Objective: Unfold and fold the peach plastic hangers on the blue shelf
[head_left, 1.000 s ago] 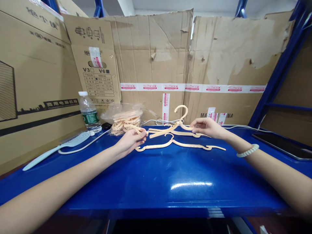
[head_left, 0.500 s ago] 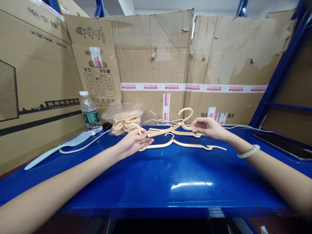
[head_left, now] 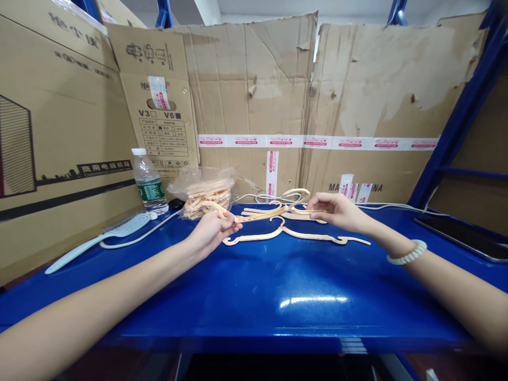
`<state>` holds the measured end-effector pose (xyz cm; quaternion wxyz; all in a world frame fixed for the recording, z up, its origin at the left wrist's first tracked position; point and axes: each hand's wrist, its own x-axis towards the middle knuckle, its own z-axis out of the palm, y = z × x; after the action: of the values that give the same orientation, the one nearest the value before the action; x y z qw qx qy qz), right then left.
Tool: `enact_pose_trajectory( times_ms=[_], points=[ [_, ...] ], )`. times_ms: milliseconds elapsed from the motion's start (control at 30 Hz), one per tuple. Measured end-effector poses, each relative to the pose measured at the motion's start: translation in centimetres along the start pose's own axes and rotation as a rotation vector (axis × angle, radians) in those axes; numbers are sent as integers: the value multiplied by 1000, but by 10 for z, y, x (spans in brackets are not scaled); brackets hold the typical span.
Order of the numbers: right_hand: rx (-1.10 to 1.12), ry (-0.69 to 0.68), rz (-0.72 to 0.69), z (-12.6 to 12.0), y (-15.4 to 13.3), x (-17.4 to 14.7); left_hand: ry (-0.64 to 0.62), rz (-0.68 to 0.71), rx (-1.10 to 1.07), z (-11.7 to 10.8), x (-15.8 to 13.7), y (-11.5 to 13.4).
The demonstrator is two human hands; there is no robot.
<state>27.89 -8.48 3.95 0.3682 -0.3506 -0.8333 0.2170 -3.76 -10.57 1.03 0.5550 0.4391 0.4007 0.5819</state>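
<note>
A cream plastic clothes hanger (head_left: 264,214) is held just above the blue tabletop, its hook tilted back and to the right. My left hand (head_left: 212,227) is closed on its left end, thumb on top. At the other side my right hand (head_left: 337,210) pinches the right arm of the same hanger between thumb and fingers. Below it, a second cream hanger (head_left: 257,236) lies flat on the table. Behind the held one, another cream hanger (head_left: 307,217) rests on the surface, partly hidden. A clear plastic bag (head_left: 182,182) with several cream hanger pieces stands beyond my left hand.
A water bottle (head_left: 150,185) with a green label and a pale blue hairbrush (head_left: 119,228) are at the left. On the right lies a dark flat device (head_left: 462,238). White cable (head_left: 389,205) runs along the back, before upright cardboard (head_left: 254,106). The blue tabletop (head_left: 254,296) fills the front.
The held hanger has turned, so its hook tips lower and backward. My left fingers have curled in more around its left end. My right hand keeps its pinch.
</note>
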Motion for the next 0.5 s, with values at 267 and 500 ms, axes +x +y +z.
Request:
enact_pose_trajectory(
  times_ms=[267, 500],
  points=[
    [13, -96, 79, 3, -13, -6, 63, 66, 4, -1, -1, -2],
    [98, -260, 248, 2, -21, -9, 46, 115, -50, 3, -2, -2]
  ],
)
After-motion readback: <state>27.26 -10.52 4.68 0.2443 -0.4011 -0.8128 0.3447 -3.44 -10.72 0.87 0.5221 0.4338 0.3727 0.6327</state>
